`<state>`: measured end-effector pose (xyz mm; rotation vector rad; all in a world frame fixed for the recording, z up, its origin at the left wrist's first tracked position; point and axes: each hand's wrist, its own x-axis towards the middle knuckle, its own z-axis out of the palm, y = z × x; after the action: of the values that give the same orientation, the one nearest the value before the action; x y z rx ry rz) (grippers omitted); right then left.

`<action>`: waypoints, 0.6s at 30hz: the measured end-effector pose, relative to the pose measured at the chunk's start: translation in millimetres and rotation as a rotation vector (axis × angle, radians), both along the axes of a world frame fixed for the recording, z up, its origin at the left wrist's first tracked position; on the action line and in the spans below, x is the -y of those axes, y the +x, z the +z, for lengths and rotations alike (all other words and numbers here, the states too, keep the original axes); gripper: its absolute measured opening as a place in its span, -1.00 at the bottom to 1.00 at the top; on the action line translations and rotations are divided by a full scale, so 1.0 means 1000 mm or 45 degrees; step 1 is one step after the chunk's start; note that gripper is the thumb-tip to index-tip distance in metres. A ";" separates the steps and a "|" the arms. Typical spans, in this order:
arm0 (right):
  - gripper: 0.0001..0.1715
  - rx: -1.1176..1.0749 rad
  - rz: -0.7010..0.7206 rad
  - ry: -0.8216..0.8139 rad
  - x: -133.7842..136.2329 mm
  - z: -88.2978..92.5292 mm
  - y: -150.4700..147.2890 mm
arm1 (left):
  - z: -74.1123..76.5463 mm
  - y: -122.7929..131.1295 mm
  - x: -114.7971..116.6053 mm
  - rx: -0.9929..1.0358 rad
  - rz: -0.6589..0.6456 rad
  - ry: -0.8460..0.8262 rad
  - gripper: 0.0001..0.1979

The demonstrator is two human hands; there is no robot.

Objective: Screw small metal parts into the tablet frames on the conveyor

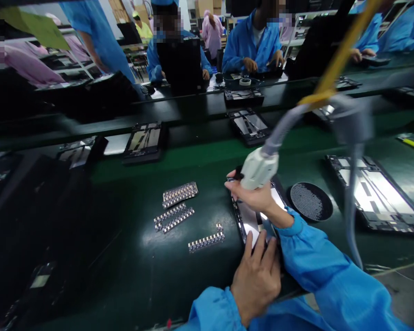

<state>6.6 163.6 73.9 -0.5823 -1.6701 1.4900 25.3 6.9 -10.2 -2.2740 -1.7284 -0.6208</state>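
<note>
My right hand [253,195] is closed around the lower part of a pale electric screwdriver [260,168], over the far end of an opened tablet [250,218]. The tool's tip is hidden behind my fingers. A grey cable [283,126] leads up from its top. Silver panels and dark strips show inside the tablet's black frame. My left hand [257,278] lies with outstretched fingers on the tablet's near end, holding nothing. Just right of the tablet sits a round black dish [311,201] of tiny screws. To the left lie strips of small boards [206,241] and a stacked bundle of them [180,194].
Another opened tablet [379,193] lies at the right. More stand farther back, among them one at left [144,141] and one in the middle [250,125]. A yellow strap [345,50] and a grey cable hang at right. Co-workers in blue [251,41] sit across the bench.
</note>
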 end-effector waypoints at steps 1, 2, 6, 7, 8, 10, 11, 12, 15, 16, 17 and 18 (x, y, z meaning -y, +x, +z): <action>-0.77 -0.049 -0.049 0.007 -0.003 0.009 0.007 | -0.003 -0.005 -0.002 -0.025 0.018 0.058 -0.72; -0.77 -0.097 -0.100 0.023 -0.007 0.018 0.015 | -0.004 -0.012 -0.003 -0.053 0.018 0.105 -0.75; -0.74 -0.229 -0.229 0.129 -0.019 0.047 0.056 | 0.003 -0.060 -0.022 -0.198 0.024 0.052 -0.74; -0.75 -0.241 -0.245 0.145 -0.020 0.051 0.066 | 0.007 -0.074 -0.031 -0.222 0.059 -0.006 -0.72; -0.75 -0.248 -0.260 0.153 -0.021 0.051 0.075 | 0.012 -0.089 -0.042 -0.233 0.109 -0.077 -0.70; -0.75 -0.236 -0.292 0.137 -0.021 0.046 0.090 | 0.020 -0.118 -0.070 -0.226 0.239 -0.217 -0.67; -0.76 -0.203 -0.297 0.123 -0.020 0.041 0.095 | 0.023 -0.133 -0.086 -0.221 0.306 -0.274 -0.66; -0.76 -0.158 -0.294 0.108 -0.019 0.033 0.099 | 0.026 -0.148 -0.102 -0.222 0.369 -0.318 -0.67; -0.76 0.048 -0.263 0.014 -0.015 0.008 0.103 | 0.033 -0.193 -0.145 -0.265 0.557 -0.359 -0.69; -0.74 0.108 -0.258 -0.034 -0.013 0.000 0.103 | 0.035 -0.208 -0.154 -0.280 0.625 -0.364 -0.68; -0.71 0.155 -0.262 -0.091 -0.012 -0.007 0.101 | 0.037 -0.224 -0.160 -0.292 0.694 -0.369 -0.66; -0.68 0.193 -0.271 -0.150 -0.010 -0.014 0.099 | 0.040 -0.240 -0.162 -0.303 0.761 -0.375 -0.64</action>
<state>105.9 173.9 59.8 -0.9276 -1.5840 1.4243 -214.8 168.8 30.1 -1.7339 -2.3231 0.0255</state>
